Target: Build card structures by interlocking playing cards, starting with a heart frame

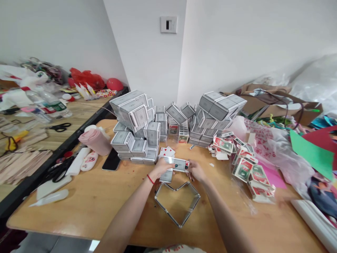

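Both hands hold a strip of playing cards, its grey patterned backs facing me and a red heart showing at its right end. My left hand grips the left part, with the thumb on top. The fingers of my right hand pinch the right end. Under my left hand lies a grey-backed card piece, and face-up heart cards lie just behind. Nearer to me, a heart-shaped outline of folded cards stands on edge on the wooden table.
Stacked card blocks rise at left and right. Opened card boxes lie to the right. At left are a pink cup, a phone, black scissors and a white glue bottle.
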A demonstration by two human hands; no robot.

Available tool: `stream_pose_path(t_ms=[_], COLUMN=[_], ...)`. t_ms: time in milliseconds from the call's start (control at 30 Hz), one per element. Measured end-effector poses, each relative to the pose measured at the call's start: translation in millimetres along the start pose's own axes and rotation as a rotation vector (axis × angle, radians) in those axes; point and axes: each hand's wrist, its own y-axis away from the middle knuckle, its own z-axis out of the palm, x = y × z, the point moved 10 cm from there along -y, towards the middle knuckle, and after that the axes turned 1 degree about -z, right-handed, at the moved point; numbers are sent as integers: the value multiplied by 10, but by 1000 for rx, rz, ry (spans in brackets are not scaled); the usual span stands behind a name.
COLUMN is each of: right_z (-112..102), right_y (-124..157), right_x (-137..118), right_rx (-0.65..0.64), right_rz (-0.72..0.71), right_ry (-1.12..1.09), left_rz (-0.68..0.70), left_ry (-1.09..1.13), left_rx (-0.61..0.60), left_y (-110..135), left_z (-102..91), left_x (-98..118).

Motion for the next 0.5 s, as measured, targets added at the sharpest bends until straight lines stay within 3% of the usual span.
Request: stream_pose_path(t_ms=[500], right_z=[9], right_y=[-5], right_x=[-41], right_rx=[-24], right_rz=[-31], right_ry=[-23], left_rz=[-13], left_ry=[-16], left_rx=[-35], left_y=[15], left_z=[42], left_x=[5])
